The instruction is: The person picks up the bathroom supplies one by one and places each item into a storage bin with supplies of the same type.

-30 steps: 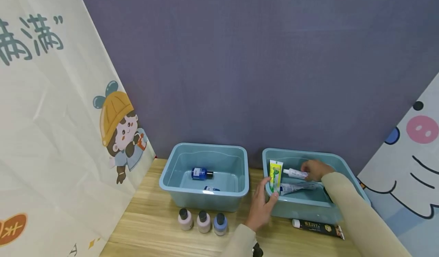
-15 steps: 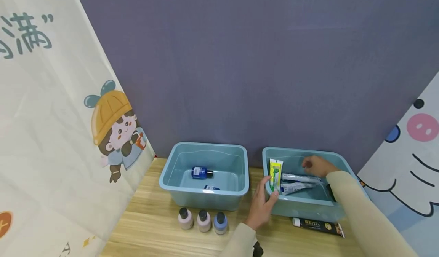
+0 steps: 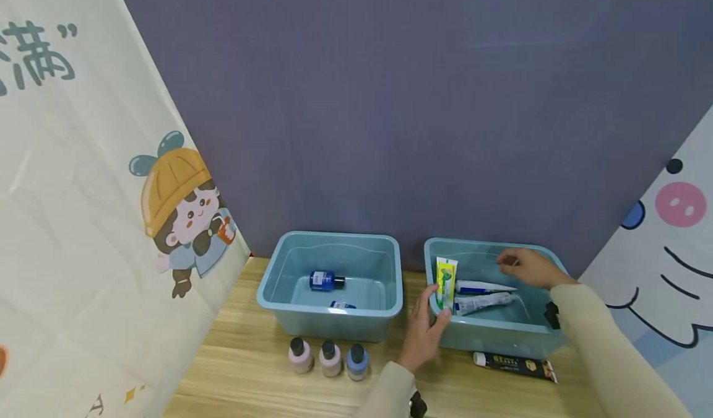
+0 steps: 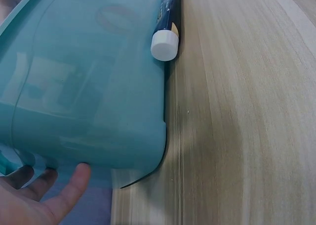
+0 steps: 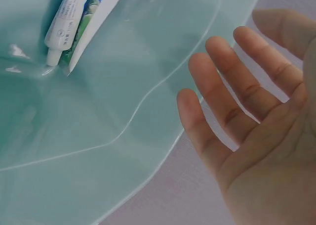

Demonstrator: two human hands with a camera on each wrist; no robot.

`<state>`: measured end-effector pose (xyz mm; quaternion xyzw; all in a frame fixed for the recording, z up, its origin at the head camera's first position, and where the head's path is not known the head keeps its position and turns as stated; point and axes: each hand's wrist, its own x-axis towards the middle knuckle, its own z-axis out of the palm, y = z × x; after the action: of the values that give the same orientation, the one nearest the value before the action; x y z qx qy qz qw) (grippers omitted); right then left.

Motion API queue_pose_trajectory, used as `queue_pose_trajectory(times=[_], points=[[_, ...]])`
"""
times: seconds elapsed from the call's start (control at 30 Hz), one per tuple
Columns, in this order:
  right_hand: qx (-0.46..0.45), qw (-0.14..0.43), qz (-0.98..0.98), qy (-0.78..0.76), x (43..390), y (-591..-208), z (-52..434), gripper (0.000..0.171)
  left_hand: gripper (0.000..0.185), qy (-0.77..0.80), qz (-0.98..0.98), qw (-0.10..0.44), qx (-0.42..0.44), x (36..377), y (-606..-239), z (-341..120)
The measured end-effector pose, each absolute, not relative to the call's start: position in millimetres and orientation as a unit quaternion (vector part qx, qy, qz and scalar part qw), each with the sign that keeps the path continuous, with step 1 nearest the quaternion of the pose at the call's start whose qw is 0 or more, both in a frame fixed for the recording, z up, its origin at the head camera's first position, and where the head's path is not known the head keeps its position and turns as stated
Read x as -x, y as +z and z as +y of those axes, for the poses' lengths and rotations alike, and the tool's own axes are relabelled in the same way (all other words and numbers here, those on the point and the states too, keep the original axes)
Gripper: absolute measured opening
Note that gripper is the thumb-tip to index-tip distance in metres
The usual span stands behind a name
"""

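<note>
My left hand rests against the front left corner of the right-hand blue bin. In the left wrist view its straight fingers touch the outer wall. Over the bin's back right part my right hand holds nothing; in the right wrist view its fingers are spread and relaxed. Inside the bin, a yellow-green toothpaste tube leans at the left end. Beside it lie a white and blue toothpaste tube and, nearer the front, a silvery white toothpaste tube.
A black toothpaste tube with a white cap lies in front of this bin. The left-hand blue bin contains blue bottles. Two pink bottles and a light blue bottle stand before it. A grey-purple backdrop rises behind.
My right hand has let go of the white and blue toothpaste tube, then lifted and moved back and right, its fingers loosening. The tube now lies beside the silvery one. My left hand stays put.
</note>
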<state>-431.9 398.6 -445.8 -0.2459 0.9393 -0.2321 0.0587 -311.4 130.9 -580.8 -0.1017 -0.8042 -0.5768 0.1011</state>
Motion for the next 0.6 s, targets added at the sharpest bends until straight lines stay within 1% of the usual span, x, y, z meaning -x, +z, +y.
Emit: queue_pose_trajectory(times=[0.1, 0.27, 0.5, 0.6], points=[[0.249, 0.043, 0.937, -0.242, 424.0, -443.6, 400.9, 0.027, 0.051, -0.574, -0.806, 0.104, 0.103, 310.8, -580.0, 130.6], [0.252, 0.01, 0.937, -0.241, 409.7, -446.3, 402.6, 0.023, 0.05, -0.578, -0.804, 0.098, 0.102, 311.1, -581.0, 130.1], [0.241, -0.022, 0.94, -0.242, 384.4, -448.9, 406.7, 0.027, 0.05, -0.578, -0.804, 0.098, 0.102, 311.3, -580.9, 129.9], [0.233, -0.046, 0.94, -0.244, 373.6, -449.7, 409.3, 0.025, 0.05, -0.577, -0.804, 0.099, 0.1, 311.0, -580.6, 129.5]])
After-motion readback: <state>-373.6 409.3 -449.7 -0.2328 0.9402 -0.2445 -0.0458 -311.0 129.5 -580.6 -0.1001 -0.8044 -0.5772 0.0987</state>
